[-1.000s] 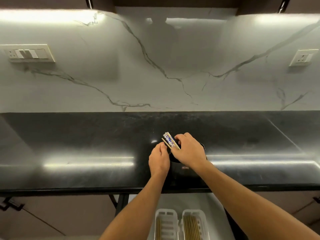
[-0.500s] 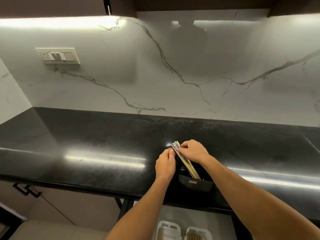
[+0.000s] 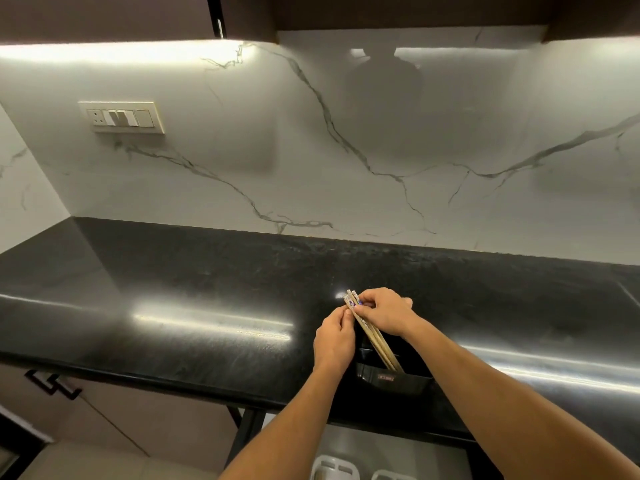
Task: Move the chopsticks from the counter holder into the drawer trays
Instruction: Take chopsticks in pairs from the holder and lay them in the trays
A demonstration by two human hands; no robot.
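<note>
Head view: chopsticks (image 3: 372,336) between both hands (image 3: 360,323)

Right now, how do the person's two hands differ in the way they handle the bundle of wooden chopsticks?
The right hand reaches over from the right and pinches the bundle of wooden chopsticks at its patterned upper end; the left hand comes from below and touches the bundle's left side with its fingertips. The right hand sits farther from the camera than the left. Both are bare and on the same bundle, whose lower ends are in the black holder.
</note>
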